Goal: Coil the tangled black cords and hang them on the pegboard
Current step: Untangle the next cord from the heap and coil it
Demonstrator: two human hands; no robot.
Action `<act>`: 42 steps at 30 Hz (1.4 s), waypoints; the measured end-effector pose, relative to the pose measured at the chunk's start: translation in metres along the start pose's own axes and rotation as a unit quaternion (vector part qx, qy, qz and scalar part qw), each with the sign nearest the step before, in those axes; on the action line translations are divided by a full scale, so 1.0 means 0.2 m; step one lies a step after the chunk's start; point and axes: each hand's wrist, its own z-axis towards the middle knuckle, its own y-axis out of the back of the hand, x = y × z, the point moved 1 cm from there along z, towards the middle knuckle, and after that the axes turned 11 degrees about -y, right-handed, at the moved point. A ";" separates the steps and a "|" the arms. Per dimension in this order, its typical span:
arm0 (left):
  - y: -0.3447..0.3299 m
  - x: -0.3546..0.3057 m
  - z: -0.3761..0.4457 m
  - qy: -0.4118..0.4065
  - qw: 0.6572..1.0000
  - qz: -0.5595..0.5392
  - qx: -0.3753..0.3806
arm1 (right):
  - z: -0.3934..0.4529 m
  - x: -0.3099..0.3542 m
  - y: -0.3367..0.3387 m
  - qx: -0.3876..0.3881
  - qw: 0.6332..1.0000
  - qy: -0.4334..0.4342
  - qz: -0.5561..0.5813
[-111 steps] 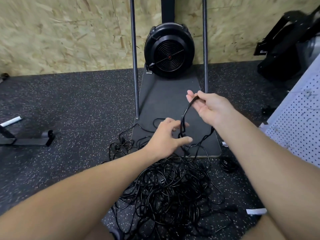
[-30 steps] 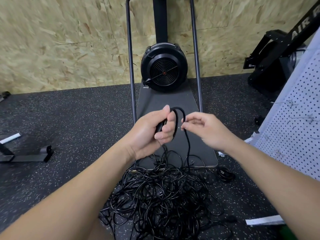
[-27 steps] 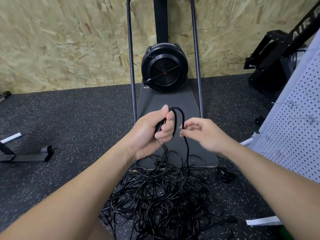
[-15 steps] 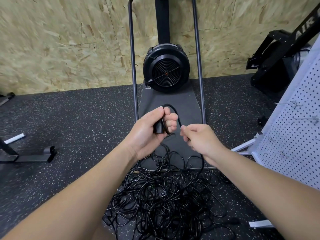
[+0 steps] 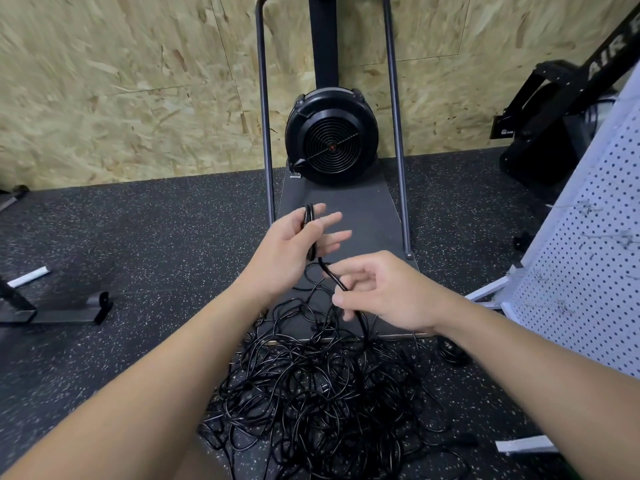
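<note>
A big tangle of black cords [image 5: 322, 393] lies on the speckled rubber floor below my arms. My left hand [image 5: 294, 247] holds a small loop of one cord [image 5: 309, 216] between thumb and forefinger, its other fingers stretched out. The same cord runs down from it into my right hand [image 5: 377, 289], which pinches it just above the tangle. The white pegboard [image 5: 588, 271] stands at the right edge, with thin metal hooks on it.
A black fan machine [image 5: 330, 136] stands against the chipboard wall on a grey platform [image 5: 349, 220] between two upright metal tubes. A small coiled cord [image 5: 452, 351] lies right of the tangle. A black metal foot [image 5: 62, 310] is at left, dark equipment [image 5: 561, 112] at back right.
My left hand has lifted and spread its fingers while keeping the loop. My right hand has slid down the cord, toward the tangle.
</note>
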 end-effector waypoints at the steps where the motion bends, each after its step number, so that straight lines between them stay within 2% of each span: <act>1: 0.00 -0.01 0.00 -0.003 0.999 0.032 0.017 | 0.00 0.01 0.00 0.004 1.000 0.003 0.023; 3: 0.01 -0.02 -0.01 -0.012 0.990 0.126 0.062 | -0.01 0.03 0.03 -0.007 0.999 0.018 0.040; 6: 0.01 -0.05 -0.02 -0.036 0.953 0.276 0.123 | -0.01 0.07 0.12 -0.054 0.992 0.054 0.099; 10: -0.02 -0.11 -0.04 0.000 0.968 0.183 0.171 | -0.02 0.10 0.24 -0.125 0.977 0.069 0.160; 14: -0.04 -0.11 -0.07 0.011 0.959 0.141 0.247 | 0.00 0.09 0.26 -0.195 0.971 0.072 0.122; 16: -0.04 -0.10 -0.08 0.011 0.969 0.090 0.229 | 0.02 0.08 0.26 -0.248 0.962 0.068 0.089; 18: -0.05 -0.09 -0.08 0.016 0.983 -0.005 0.183 | 0.05 0.06 0.25 -0.279 0.955 0.049 0.091; 21: -0.06 -0.11 -0.07 0.017 0.983 -0.114 0.140 | 0.08 0.00 0.21 -0.267 0.957 0.016 0.112; 26: -0.02 -0.14 -0.04 0.024 0.970 -0.226 0.084 | 0.11 -0.12 0.14 -0.210 0.971 -0.042 0.103; 31: 0.03 -0.10 -0.02 0.038 0.960 -0.273 0.055 | 0.15 -0.19 0.14 -0.171 0.964 -0.065 0.193; 35: 0.05 -0.09 -0.01 0.038 0.957 -0.287 0.037 | 0.16 -0.25 0.18 -0.152 0.944 -0.072 0.285; 39: 0.05 -0.09 -0.02 0.043 0.958 -0.280 0.037 | 0.15 -0.27 0.20 -0.202 0.927 -0.101 0.300; 42: 0.03 -0.09 -0.03 0.044 0.960 -0.273 0.039 | 0.18 -0.30 0.21 -0.264 0.933 -0.110 0.219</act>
